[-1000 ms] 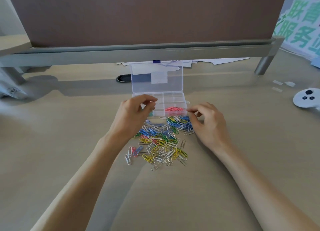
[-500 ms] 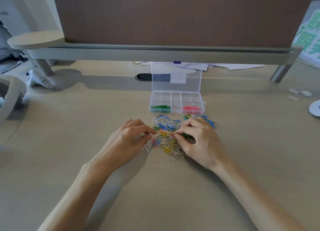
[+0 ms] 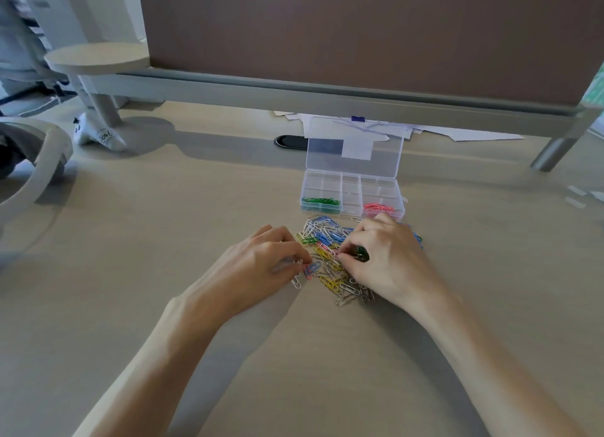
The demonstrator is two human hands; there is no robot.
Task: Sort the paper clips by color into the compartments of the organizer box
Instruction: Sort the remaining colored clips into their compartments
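A clear organizer box (image 3: pixel 351 193) with its lid up stands on the desk. Green clips (image 3: pixel 321 201) fill its front left compartment and pink clips (image 3: pixel 378 207) its front right one. A mixed pile of paper clips (image 3: pixel 328 251) lies just in front of the box. My left hand (image 3: pixel 261 260) is at the pile's left edge, fingertips pinching a silver clip (image 3: pixel 295 264). My right hand (image 3: pixel 385 260) is over the pile's right side, holding a small bunch of green clips (image 3: pixel 360 253) under curled fingers and touching the pile with its fingertips.
A grey rail (image 3: pixel 327 96) under a brown partition crosses the back of the desk, with papers (image 3: pixel 425 130) beneath it. A dark cable slot (image 3: pixel 291 141) is left of the box. A chair arm (image 3: pixel 42 171) and a round shelf (image 3: pixel 98 58) stand at left.
Both hands came back from the box to the pile, and the view shifted right and closer. The left hand now pinches a silver clip; the right keeps green clips.
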